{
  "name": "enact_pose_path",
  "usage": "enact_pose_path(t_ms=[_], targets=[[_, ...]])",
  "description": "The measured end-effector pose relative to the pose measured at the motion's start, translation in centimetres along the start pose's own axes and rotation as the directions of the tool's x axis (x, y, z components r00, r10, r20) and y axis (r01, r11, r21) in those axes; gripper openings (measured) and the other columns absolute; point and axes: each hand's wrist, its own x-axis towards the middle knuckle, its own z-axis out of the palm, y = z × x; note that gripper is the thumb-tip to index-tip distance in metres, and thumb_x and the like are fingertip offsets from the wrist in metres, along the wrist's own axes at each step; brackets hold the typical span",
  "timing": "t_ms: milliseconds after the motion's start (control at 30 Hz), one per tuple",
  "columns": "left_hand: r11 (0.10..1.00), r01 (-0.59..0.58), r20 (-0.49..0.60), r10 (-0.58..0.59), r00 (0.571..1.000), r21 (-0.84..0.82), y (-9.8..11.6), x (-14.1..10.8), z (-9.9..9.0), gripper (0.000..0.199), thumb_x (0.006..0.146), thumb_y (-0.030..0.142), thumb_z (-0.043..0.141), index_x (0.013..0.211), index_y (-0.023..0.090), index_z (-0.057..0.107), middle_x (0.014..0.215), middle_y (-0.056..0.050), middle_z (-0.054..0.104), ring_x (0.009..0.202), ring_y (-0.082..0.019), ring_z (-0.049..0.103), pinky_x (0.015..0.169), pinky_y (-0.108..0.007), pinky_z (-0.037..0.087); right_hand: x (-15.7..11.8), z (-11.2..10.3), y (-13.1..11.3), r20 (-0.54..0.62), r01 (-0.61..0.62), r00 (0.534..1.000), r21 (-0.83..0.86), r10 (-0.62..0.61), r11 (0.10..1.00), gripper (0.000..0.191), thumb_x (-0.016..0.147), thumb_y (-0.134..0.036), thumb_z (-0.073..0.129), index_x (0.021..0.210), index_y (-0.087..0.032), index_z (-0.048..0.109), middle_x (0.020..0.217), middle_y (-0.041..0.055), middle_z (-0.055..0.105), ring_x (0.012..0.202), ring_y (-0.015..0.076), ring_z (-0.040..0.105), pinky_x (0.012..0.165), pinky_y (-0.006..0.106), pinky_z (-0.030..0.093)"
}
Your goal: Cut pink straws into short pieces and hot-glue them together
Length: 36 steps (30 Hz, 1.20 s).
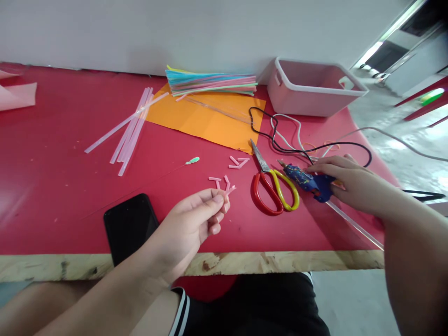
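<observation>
Near the table's front edge, my left hand (206, 215) pinches a short pink straw piece (230, 190) between thumb and forefinger. More cut pink pieces (239, 163) lie on the table just beyond it. On the right, my right hand (345, 175) is closed over a blue glue gun (304, 179), which lies on its side with its nozzle pointing left. A clear glue stick (353, 224) sticks out from the gun's rear. Between my hands are scissors (275, 186) with one red and one yellow handle, blades slightly apart. My right palm's grip is partly hidden.
Pink strips (133, 128) and an orange sheet (206, 119) lie farther back, with bundled coloured sticks (212, 84) on the sheet. A pink bin (304, 95) stands back right. Black and white cords (280, 140) loop before it. A phone (131, 226) overlaps the front edge.
</observation>
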Motion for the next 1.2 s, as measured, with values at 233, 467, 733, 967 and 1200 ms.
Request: enact_pose_path(t_ms=[233, 467, 733, 967, 1200], targets=[[0.998, 0.031, 0.020, -0.032, 0.999, 0.058, -0.6, 0.0, 0.1, 0.012, 0.088, 0.018, 0.071, 0.077, 0.015, 0.072, 0.078, -0.002, 0.061, 0.067, -0.009, 0.050, 0.060, -0.019, 0.041, 2.3, -3.8, -11.7, -0.232, -0.147, 0.960, 0.063, 0.158, 0.987, 0.018, 0.091, -0.028, 0.069, 0.108, -0.026, 0.073, 0.102, 0.0089, 0.078, 0.085, 0.0249, 0.073, 0.071, 0.038, 0.056], [0.993, 0.037, 0.079, -0.046, 0.996, 0.113, -0.9, 0.0, 0.0, 0.013, 0.089, 0.022, 0.071, 0.078, 0.015, 0.071, 0.078, -0.001, 0.060, 0.070, -0.010, 0.050, 0.061, -0.021, 0.039, 7.4, -1.9, -19.0, -0.185, 0.069, 0.982, 0.535, 0.037, 0.842, 0.024, 0.086, -0.034, 0.081, 0.105, -0.021, 0.073, 0.097, 0.0046, 0.077, 0.089, 0.0190, 0.073, 0.082, 0.031, 0.061], [0.984, 0.033, 0.115, -0.054, 0.992, 0.174, -0.7, -0.3, -0.2, 0.016, 0.081, 0.032, 0.078, 0.083, 0.016, 0.075, 0.079, -0.001, 0.059, 0.073, -0.012, 0.048, 0.066, -0.024, 0.038, 8.3, -1.2, -19.4, -0.183, 0.134, 0.983, 0.613, -0.025, 0.779, 0.011, 0.088, -0.021, 0.079, 0.098, -0.021, 0.079, 0.090, 0.0027, 0.071, 0.076, 0.0119, 0.068, 0.068, 0.023, 0.057], [0.969, 0.049, 0.087, -0.072, 0.994, 0.242, -0.5, -0.3, 0.1, 0.012, 0.082, 0.026, 0.072, 0.076, 0.016, 0.070, 0.076, 0.000, 0.057, 0.068, -0.011, 0.044, 0.066, -0.025, 0.037, 8.0, -1.5, -18.9, -0.189, 0.170, 0.980, 0.598, -0.068, 0.783, 0.006, 0.089, -0.015, 0.074, 0.092, -0.020, 0.077, 0.089, 0.0026, 0.071, 0.081, 0.0131, 0.067, 0.075, 0.026, 0.058], [0.989, 0.062, 0.030, -0.066, 0.997, 0.136, -0.5, -0.2, 0.0, 0.013, 0.088, 0.016, 0.063, 0.076, 0.013, 0.068, 0.079, -0.002, 0.060, 0.072, -0.012, 0.050, 0.066, -0.024, 0.040, 8.2, -2.4, -17.4, -0.284, 0.123, 0.956, 0.609, 0.071, 0.784, 0.013, 0.097, -0.017, 0.065, 0.091, -0.021, 0.076, 0.090, 0.0039, 0.074, 0.087, 0.0157, 0.070, 0.081, 0.029, 0.058]])
